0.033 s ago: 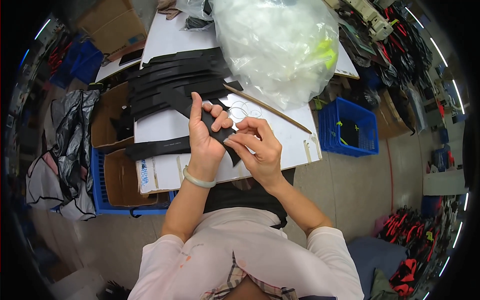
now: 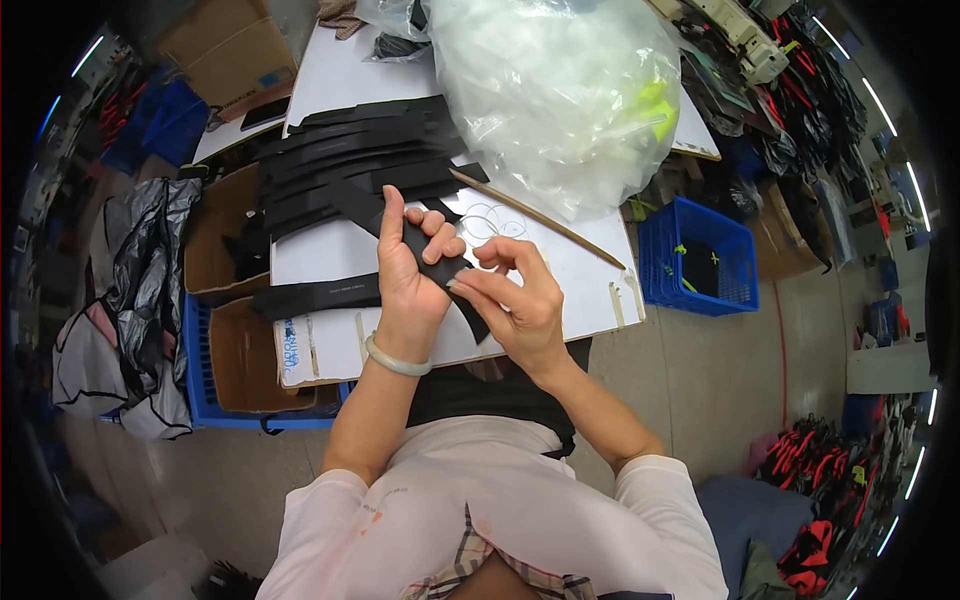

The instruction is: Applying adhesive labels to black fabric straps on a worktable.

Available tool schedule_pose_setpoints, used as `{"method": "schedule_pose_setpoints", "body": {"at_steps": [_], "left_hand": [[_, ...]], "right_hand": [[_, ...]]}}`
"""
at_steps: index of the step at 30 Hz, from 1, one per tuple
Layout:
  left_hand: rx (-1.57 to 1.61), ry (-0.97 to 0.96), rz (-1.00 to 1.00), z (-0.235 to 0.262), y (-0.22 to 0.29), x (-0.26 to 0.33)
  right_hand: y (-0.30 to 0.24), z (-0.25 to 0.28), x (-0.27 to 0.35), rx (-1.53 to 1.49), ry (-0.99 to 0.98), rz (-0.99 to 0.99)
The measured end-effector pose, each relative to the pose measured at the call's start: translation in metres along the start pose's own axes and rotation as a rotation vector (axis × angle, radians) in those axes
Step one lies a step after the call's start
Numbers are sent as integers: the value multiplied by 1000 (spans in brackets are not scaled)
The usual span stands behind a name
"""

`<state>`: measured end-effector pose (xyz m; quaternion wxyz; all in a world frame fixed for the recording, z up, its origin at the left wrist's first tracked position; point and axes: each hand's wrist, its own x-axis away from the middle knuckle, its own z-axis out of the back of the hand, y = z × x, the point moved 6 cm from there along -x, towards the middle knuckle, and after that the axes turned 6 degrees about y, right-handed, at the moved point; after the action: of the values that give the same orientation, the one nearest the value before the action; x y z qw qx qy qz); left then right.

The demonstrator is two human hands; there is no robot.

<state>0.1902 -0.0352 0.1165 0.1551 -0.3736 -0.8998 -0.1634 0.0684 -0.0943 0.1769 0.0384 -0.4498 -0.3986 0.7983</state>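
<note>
A black fabric strip (image 2: 437, 268) runs slantwise through my left hand (image 2: 412, 262), whose fingers curl over it while the thumb sticks up. One end of it reaches the stack behind; the other hangs past my palm toward the table's front edge. Against the strip, close to the left palm, the thumb and index finger of my right hand (image 2: 520, 300) are pinched together. Whatever lies between those fingertips is too small to make out. Another black strip (image 2: 325, 294) with small pale print lies left of my left wrist, partly behind it.
Overlapping black strips (image 2: 350, 150) are piled on the white table (image 2: 585, 300). Thin pale rings (image 2: 488, 222) and a long wooden stick (image 2: 540, 220) lie beyond my right hand. A big clear bag (image 2: 555, 100) bulges behind. Blue crates (image 2: 700, 300) stand right, cardboard boxes (image 2: 250, 350) left.
</note>
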Motion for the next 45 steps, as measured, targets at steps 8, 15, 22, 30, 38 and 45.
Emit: {"method": "schedule_pose_setpoints", "body": {"at_steps": [8,15,22,30,38,45], "left_hand": [[15,-19,-43,-1,12,-2],[-14,-90,-62,0,14,-3],[-319,-314,-316,-25,1,21],[-724,-496,-531,-32,-10,49],[-834,-162,-233,3,-20,43],[-1866,-743,-849,64,-78,95]], "right_hand": [[5,-12,11,179,-164,64],[7,-16,13,170,-203,30],[43,-5,33,-730,71,-707],[50,1,38,-514,-95,-815],[51,46,15,102,-48,-170],[102,66,97,541,-253,253]]}}
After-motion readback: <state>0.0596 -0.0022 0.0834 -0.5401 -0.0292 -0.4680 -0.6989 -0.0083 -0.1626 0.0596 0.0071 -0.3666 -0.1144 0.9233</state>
